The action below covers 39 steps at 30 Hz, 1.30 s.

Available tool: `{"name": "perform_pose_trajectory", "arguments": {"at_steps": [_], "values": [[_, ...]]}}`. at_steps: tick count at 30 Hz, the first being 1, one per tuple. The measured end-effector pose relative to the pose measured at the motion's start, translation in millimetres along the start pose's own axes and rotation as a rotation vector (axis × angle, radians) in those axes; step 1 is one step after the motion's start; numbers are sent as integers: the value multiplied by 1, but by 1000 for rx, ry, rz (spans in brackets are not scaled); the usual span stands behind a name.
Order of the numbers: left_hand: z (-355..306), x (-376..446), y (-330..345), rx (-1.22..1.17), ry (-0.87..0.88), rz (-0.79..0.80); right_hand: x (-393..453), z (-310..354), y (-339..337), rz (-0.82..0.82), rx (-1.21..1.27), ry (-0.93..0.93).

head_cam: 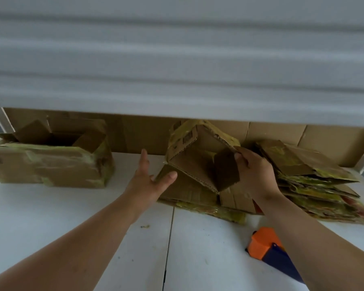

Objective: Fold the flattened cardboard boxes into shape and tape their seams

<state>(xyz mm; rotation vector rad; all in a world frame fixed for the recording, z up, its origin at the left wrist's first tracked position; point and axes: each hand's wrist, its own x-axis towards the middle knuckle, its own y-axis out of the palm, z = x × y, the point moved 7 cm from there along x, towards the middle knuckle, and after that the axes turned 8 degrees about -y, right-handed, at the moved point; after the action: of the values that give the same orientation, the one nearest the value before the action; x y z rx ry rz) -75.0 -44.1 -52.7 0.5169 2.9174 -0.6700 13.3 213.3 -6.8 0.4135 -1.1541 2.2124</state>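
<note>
Box edge pinched by right hand.

Your right hand grips the half-opened box by its edge above the flattened pile; your left hand, fingers straight, reaches beside it over the white table.

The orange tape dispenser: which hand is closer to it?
Right. The right hand grips the half-opened box above the tape dispenser; the left hand is farther left.
</note>
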Motion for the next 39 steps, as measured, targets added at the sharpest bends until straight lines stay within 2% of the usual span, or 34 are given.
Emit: {"name": "perform_pose_trajectory", "arguments": {"at_steps": [6,8,12,14,18,22,25,28,32,36,39], "values": [[-18,-16,22,83,131,134,-7,30,-16,-100,201,54],[-12,-19,24,124,108,176,-13,43,-21,-119,224,40],[39,-38,36,509,-63,381,-30,57,-25,-110,228,83],[59,-54,42,720,-27,466,-43,55,-29,-122,237,116],[77,-63,45,1102,182,331,-69,48,-36,-143,210,147],[71,-62,44,1170,254,191,-89,35,-45,-184,189,163],[64,-51,36,1107,212,4,-92,20,-53,-211,203,187],[67,-31,21,814,20,-138,-86,3,-57,-201,264,231],[68,-24,28,536,-184,-27,-77,-16,-61,-168,348,269],[55,-35,18,413,-175,-83,-75,-21,-62,-143,403,273],[43,-49,13,244,-182,-41,-76,-19,-66,-164,478,296]]}}
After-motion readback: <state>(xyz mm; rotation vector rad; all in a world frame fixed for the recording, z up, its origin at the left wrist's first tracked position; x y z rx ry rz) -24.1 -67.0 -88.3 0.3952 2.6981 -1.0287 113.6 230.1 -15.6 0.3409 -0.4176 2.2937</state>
